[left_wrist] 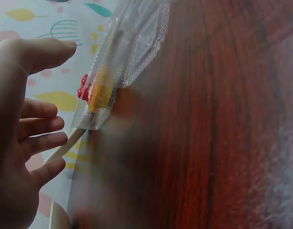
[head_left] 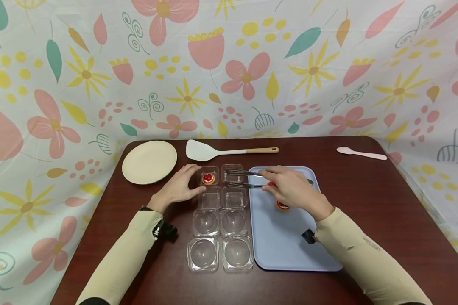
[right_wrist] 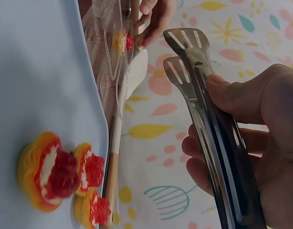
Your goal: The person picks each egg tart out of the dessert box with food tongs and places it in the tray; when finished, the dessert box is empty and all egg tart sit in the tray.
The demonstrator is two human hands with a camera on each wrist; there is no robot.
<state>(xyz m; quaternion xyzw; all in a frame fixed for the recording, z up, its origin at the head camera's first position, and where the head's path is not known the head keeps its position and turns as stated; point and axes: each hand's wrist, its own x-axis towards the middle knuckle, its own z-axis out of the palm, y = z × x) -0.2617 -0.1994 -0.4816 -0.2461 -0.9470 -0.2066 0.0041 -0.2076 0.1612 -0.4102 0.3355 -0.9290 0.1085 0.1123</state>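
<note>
My right hand (head_left: 291, 188) grips metal tongs (head_left: 248, 185) with slotted tips, which reach left over the far right compartment of a clear plastic container (head_left: 234, 198). The tong tips stand apart with nothing between them in the right wrist view. A small red-topped tart (head_left: 208, 179) sits in the container's far left compartment. Around that corner my left hand (head_left: 177, 186) spreads its thumb and fingers, close to the container's edge. Beneath the right hand, more tarts (right_wrist: 60, 174) lie on a blue tray (head_left: 282, 250), partly hidden from the head view.
A cream plate (head_left: 149, 162) lies at the back left. Behind the container is a white spatula (head_left: 202, 150) with a wooden handle. A pale pink spoon (head_left: 362, 153) rests at the back right. The container's domed lid half (head_left: 203, 253) extends toward the front.
</note>
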